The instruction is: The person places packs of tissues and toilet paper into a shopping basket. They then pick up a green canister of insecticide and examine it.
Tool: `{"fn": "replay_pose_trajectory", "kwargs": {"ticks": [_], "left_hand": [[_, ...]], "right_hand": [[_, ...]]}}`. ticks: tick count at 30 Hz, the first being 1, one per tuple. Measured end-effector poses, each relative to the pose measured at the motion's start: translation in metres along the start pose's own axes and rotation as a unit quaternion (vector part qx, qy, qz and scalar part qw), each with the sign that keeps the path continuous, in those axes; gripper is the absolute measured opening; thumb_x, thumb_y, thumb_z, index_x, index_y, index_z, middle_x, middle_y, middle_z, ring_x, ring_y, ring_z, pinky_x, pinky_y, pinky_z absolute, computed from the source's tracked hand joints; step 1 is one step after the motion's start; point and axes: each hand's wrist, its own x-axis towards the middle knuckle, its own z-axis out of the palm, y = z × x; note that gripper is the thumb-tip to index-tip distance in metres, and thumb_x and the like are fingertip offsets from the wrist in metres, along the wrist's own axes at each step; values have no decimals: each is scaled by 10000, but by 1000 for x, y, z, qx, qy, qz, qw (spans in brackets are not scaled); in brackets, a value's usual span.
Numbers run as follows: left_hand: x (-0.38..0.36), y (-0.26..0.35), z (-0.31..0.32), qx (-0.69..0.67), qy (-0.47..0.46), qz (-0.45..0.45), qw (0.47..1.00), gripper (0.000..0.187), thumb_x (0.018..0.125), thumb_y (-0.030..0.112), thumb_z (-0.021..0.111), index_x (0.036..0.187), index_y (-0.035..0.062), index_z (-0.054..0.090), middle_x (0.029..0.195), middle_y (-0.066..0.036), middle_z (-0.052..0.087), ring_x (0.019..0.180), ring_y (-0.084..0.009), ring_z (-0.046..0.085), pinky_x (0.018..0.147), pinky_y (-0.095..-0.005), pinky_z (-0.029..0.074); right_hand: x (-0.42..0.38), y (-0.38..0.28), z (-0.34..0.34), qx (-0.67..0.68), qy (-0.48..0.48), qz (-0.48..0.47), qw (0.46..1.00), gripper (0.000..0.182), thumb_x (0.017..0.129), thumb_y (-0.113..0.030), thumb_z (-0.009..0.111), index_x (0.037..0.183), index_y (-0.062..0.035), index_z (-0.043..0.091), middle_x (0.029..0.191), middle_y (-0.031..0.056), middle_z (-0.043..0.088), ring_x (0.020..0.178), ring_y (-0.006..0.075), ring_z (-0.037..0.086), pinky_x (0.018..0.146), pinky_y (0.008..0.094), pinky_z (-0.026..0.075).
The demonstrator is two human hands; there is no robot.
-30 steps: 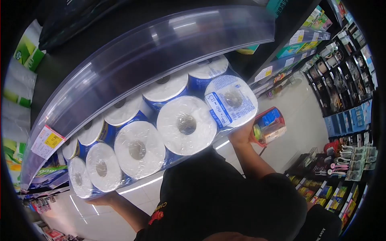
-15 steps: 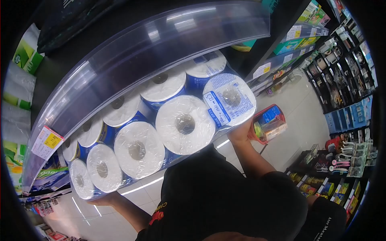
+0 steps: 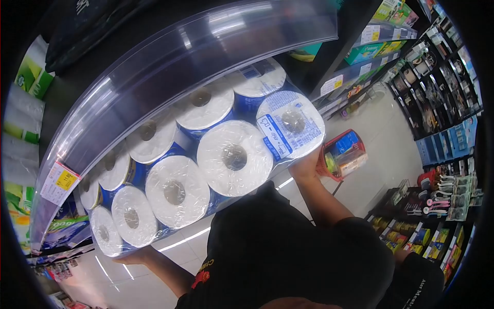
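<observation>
A large clear-wrapped pack of toilet paper rolls (image 3: 177,191) spans the space before me, its white roll ends facing up and its sides printed blue. My left hand (image 3: 136,255) holds the pack's lower left end from beneath, its fingers partly hidden under the rolls. At the right end my right hand (image 3: 307,166) grips the pack, its fingers tucked behind the wrap. The far row of rolls is partly covered by a clear curved plastic shelf guard (image 3: 170,72).
A price tag (image 3: 60,184) hangs on the guard's left end. On the floor to the right stands a red basket (image 3: 330,172) with packaged goods. Shelves of small goods (image 3: 437,92) line the far right side. Green packs (image 3: 31,77) fill the left edge.
My view has shifted slightly, so the guard and pack sit a little further left. Both hands still hold the toilet paper pack.
</observation>
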Motion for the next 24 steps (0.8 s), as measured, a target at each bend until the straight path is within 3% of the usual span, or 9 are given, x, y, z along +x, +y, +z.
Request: {"fn": "replay_pose_trajectory", "kwargs": {"ticks": [4,7,10,22,24], "left_hand": [[-2,3,3,-22,-4,-35,999,664,943,487,403,1362,-22,482,1378,-203,499,1224,-378,541,988,-544,497],[-2,7,5,-35,2,-54,998,659,942,483,402,1350,-27,493,1362,-204,511,1208,-378,553,977,-544,505],[-6,14,14,-58,24,-65,996,639,948,465,398,1328,-37,508,1343,-210,523,1192,-374,564,961,-539,517],[-6,19,19,-118,29,-80,989,616,958,433,402,1302,-65,518,1316,-220,539,1165,-367,581,942,-528,528],[-6,21,21,-125,20,-80,989,625,954,440,401,1307,-63,517,1320,-219,538,1172,-367,577,951,-527,522]], "right_hand": [[1,2,-2,-12,3,-4,1000,531,1026,-457,334,1349,-55,464,1299,88,557,1209,207,530,1040,354,401],[1,2,-4,75,-17,-2,997,471,1021,-316,428,1393,-29,397,1336,126,513,1211,234,535,1018,363,446],[1,0,2,8,3,7,1000,541,1021,-465,342,1350,-54,463,1296,88,558,1208,203,530,1037,352,403],[3,1,3,-35,-3,-7,999,585,1016,-501,326,1378,-55,440,1319,96,545,1227,216,522,1044,364,409],[2,1,1,30,-16,-9,999,498,1014,-374,407,1382,-39,417,1331,114,522,1225,229,523,1033,366,428]]}}
